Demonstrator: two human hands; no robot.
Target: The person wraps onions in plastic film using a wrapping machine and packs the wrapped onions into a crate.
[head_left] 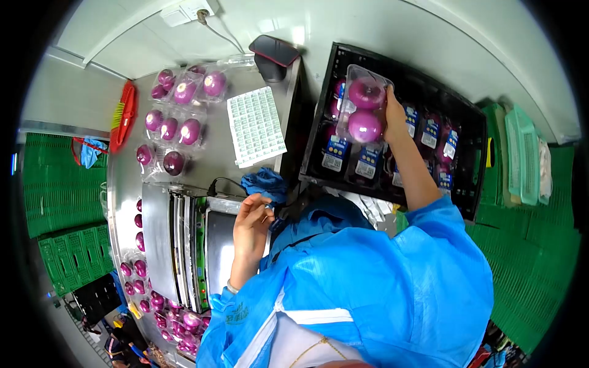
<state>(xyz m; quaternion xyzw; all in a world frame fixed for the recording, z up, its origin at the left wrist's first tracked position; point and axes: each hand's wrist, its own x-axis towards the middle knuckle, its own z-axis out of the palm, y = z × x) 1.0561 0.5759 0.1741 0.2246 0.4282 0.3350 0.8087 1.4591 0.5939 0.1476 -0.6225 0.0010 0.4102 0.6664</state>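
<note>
My right hand (396, 116) grips the right side of a clear plastic pack of purple onions (365, 126), two of them showing. It holds the pack over a black crate (392, 56). Inside the crate lie several onion packs with blue-and-white labels (366, 164). My left hand (250, 218) is raised beside the blue cloth (265, 184) at the table's edge. Its fingers curl toward the thumb, and whatever may be between them is too small to make out. A sheet of small printed labels (256, 127) rests on the metal table (215, 144).
Wrapped onions (190, 131) stand on the table's far left, and more onions (184, 322) are piled lower down. A wrapping machine (184, 245) is left of my left hand. Green crates (521, 276) stand at right. A black-and-red object (274, 52) sits at the table's back corner.
</note>
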